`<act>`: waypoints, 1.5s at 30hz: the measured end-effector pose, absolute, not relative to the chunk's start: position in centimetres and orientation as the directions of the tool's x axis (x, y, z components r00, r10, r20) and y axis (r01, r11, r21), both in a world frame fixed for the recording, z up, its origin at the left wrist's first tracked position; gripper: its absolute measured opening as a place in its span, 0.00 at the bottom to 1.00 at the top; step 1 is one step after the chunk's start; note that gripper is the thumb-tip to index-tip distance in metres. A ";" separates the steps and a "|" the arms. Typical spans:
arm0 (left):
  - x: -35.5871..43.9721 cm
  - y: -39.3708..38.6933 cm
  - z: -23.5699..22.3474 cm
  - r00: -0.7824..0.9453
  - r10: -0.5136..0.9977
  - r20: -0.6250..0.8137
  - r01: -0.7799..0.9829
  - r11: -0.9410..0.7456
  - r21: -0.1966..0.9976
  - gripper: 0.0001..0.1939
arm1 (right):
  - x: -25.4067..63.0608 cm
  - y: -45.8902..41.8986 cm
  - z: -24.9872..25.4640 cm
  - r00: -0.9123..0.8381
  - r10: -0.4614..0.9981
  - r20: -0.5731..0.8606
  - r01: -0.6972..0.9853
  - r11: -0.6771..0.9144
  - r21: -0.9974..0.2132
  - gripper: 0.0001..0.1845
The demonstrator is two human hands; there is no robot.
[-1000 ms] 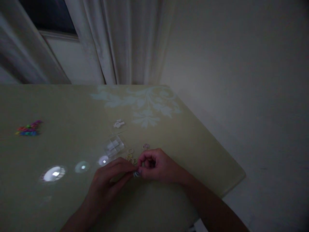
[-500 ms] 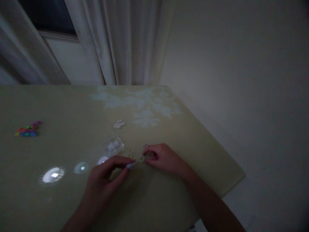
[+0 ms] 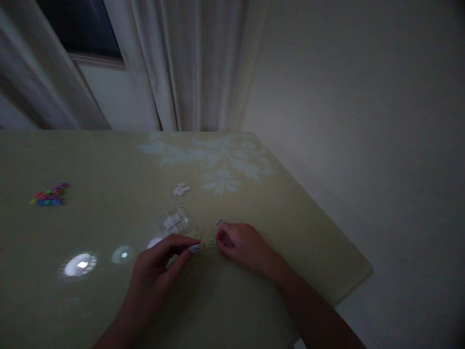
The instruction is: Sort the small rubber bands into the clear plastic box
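Observation:
My left hand (image 3: 154,264) is closed in a pinch, with a small bundle of pale, thin rings (image 3: 195,248) fanned between thumb and forefinger. Just right of it my right hand (image 3: 245,242) rests low over the table, thumb and forefinger brought together. Anything between those fingertips is hidden. Small pale ring pieces (image 3: 211,242) lie right beside the right fingertips, and a yellowish ring (image 3: 205,244) sits between the two hands. Another loose ring (image 3: 198,230) is behind the left fingertips. More small rings (image 3: 220,223) lie behind the right forefinger.
Behind my left hand stands a clear compartment box (image 3: 178,219) with a white piece inside. A clear lid (image 3: 187,198) with a white item (image 3: 180,189) lies beyond it. A pile of bright coloured pieces (image 3: 51,195) is at the left. The table's right edge (image 3: 316,198) slants toward me.
My right thumb and forefinger have come together beside the pale rings; before, they were slightly apart. My left hand keeps its pinch on the bundle. The whole view has shifted slightly.

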State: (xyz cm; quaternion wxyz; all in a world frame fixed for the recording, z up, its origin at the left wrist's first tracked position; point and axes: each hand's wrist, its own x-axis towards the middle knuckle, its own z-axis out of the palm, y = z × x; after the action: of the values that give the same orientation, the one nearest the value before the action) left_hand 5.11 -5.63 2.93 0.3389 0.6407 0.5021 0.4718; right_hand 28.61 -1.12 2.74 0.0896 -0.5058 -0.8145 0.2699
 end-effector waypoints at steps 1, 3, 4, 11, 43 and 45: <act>5.1 -5.6 3.0 0.050 0.964 0.261 0.320 -0.263 0.910 0.07 | 28.5 -1.2 2.8 -0.465 0.876 -0.125 0.789 0.346 -0.508 0.05; 5.2 -5.6 3.0 0.042 0.966 0.253 0.313 -0.253 0.915 0.07 | 28.5 -1.2 2.9 -0.455 0.882 -0.120 0.805 0.350 -0.479 0.05; 5.2 -5.6 3.0 0.038 0.967 0.253 0.311 -0.252 0.916 0.07 | 28.5 -1.2 2.8 -0.446 0.888 -0.116 0.812 0.347 -0.469 0.05; 5.3 -5.6 3.0 0.045 0.963 0.264 0.324 -0.264 0.908 0.07 | 28.6 -0.9 2.4 -0.322 0.945 -0.062 0.829 0.250 -0.500 0.07; 4.8 -5.4 2.4 0.053 0.937 0.346 0.324 -0.343 0.881 0.10 | 27.8 -1.6 2.3 -0.457 0.887 -0.064 0.640 0.278 -0.716 0.04; 4.8 -5.3 2.4 0.096 0.931 0.353 0.307 -0.365 0.879 0.11 | 27.5 -2.2 2.6 -0.513 0.857 -0.060 0.414 0.185 -0.891 0.05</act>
State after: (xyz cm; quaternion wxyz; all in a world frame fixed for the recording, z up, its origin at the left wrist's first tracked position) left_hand 4.82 -5.34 2.35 0.3201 0.6676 0.4635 0.4869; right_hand 27.52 -2.19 2.55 0.2363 -0.4335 -0.7327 0.4684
